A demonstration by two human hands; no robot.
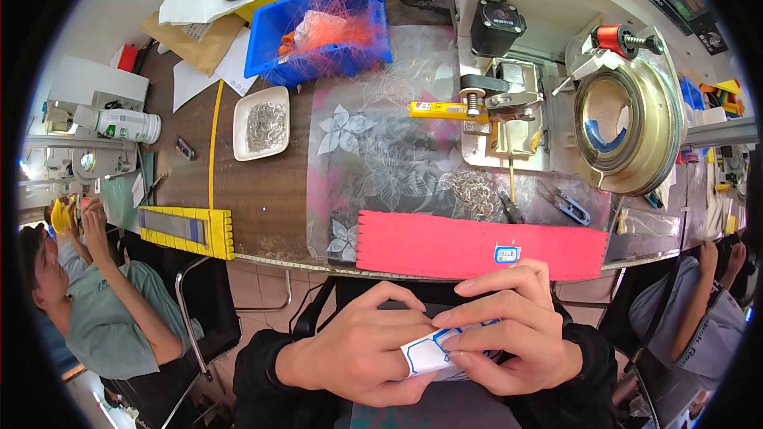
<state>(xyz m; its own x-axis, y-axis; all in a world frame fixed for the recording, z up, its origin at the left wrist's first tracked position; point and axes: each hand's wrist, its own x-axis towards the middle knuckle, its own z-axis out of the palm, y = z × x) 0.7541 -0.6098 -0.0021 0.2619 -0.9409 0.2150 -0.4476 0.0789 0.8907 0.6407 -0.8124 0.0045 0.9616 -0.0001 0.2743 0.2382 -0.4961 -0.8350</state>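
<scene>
Close to my body, in front of the table edge, both hands are on a white sheet of blue-bordered labels point(427, 354). My left hand point(358, 347) is closed around its left side, fingers curled. Thumb and fingers of my right hand point(515, 332) pinch it from the right, hiding much of the sheet. Just beyond my hands, a red foam strip point(433, 245) with notched ends lies along the table's front edge. One small blue-bordered label point(506, 254) sits on the strip, near my right fingertips.
Behind the strip lie a pile of small metal hooks point(477, 193) and blue-handled snips point(571, 208). A machine with a round metal bowl point(628, 131) stands right. Further left are a white dish of hooks point(261, 123), a blue bin point(270, 52) and a yellow foam strip point(218, 236). People sit on both sides.
</scene>
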